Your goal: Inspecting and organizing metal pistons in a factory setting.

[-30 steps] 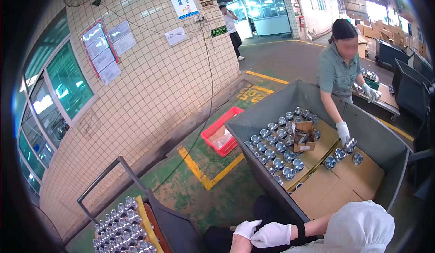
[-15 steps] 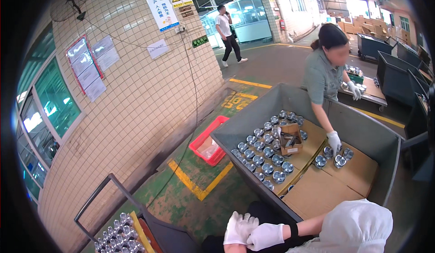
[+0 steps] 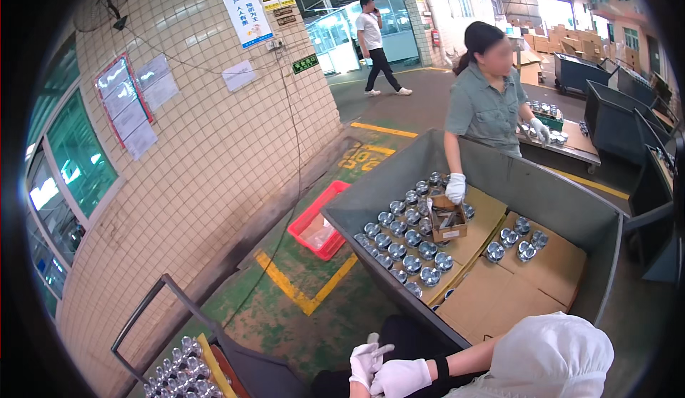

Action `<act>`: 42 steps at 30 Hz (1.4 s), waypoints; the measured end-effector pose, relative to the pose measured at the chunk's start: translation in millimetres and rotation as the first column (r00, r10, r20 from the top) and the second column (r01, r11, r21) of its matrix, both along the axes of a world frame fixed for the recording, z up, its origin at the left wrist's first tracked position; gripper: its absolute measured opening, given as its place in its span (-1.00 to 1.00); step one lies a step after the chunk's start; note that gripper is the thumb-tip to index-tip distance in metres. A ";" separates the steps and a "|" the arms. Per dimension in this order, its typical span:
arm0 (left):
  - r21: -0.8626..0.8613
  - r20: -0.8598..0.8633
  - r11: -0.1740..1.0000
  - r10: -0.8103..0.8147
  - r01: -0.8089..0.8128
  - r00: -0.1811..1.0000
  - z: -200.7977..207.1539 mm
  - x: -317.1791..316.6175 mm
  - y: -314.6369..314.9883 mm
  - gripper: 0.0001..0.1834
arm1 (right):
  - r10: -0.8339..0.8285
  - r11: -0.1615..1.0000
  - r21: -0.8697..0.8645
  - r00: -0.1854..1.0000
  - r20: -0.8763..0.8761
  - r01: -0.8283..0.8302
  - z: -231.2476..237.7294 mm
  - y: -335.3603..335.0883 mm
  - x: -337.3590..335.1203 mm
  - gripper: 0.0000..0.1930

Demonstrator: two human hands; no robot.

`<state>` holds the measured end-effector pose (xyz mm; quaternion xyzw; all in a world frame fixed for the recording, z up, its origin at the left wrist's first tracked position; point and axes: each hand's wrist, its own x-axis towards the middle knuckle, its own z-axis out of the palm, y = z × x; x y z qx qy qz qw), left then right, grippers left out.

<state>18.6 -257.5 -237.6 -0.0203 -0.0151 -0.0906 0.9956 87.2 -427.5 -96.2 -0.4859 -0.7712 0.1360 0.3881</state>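
Note:
My left hand (image 3: 365, 361), in a white glove, is raised at the lower edge with its fingers apart and the wrist bare. My right hand (image 3: 402, 378), also gloved and with a black band at the wrist, is closed on the glove of the left hand near its cuff. Just beyond them stands a large grey bin (image 3: 564, 191) lined with cardboard sheets (image 3: 499, 291). Rows of shiny round metal parts (image 3: 412, 237) stand on its left side, with a few more (image 3: 526, 251) at the right. A small cardboard box (image 3: 451, 234) sits among them, holding dark tools.
A co-worker (image 3: 485, 105) stands behind the bin, one gloved hand (image 3: 455, 188) at the small box. A red crate (image 3: 314, 220) lies on the floor. At lower left is a handled cart (image 3: 214, 319) with metal parts. Another person (image 3: 371, 41) walks by the doorway.
The co-worker's hand has moved left from the loose parts to the small box. My fingers have shifted slightly, my right hand still on the left glove. The view has turned a little.

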 end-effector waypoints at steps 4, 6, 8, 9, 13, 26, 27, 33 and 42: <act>0.530 -0.437 0.833 0.110 0.157 0.893 65.4 -2.6 -16.2 -0.57 | 0.017 0.999 -0.036 1.000 -0.021 -0.017 -6.0 -0.5 -11.8 -0.88; 0.659 -0.603 0.746 0.600 -0.095 0.526 190.6 24.3 -80.9 -0.76 | -0.067 0.994 -0.086 0.997 -0.029 0.064 -14.3 1.4 -5.5 -0.88; 0.389 -0.471 0.876 0.454 -0.283 0.757 165.6 2.4 -65.2 -0.61 | -0.066 0.994 -0.084 0.998 -0.026 0.063 -11.7 6.0 -9.1 -0.87; 0.271 -0.349 0.934 0.322 -0.234 0.880 168.8 -3.3 -61.4 -0.51 | -0.055 0.995 -0.087 0.998 -0.025 0.053 -12.9 8.0 -9.6 -0.87; 0.438 -0.457 0.896 0.297 -0.078 0.839 167.3 11.6 -67.9 -0.46 | 0.041 0.995 -0.088 0.999 -0.015 -0.043 -11.0 7.4 -5.8 -0.85; 0.550 -0.193 0.774 0.483 -0.313 0.854 143.6 7.6 -70.0 -0.42 | 0.061 0.988 -0.147 0.997 0.035 -0.055 7.2 7.3 -1.5 -0.78; 0.712 -0.199 0.664 0.501 -0.228 0.842 134.9 4.5 -62.4 -0.42 | 0.079 0.990 -0.121 0.996 0.046 -0.073 12.0 5.9 0.6 -0.79; 0.541 -0.328 0.752 0.602 -0.377 0.728 143.0 8.8 -64.1 -0.41 | 0.074 0.993 -0.102 0.992 0.098 -0.064 2.6 5.5 -4.6 -0.80; 0.684 -0.198 0.634 0.637 -0.360 0.745 85.6 -12.0 -34.5 -0.51 | 0.067 0.991 -0.122 0.996 0.059 -0.059 5.7 2.1 -7.9 -0.79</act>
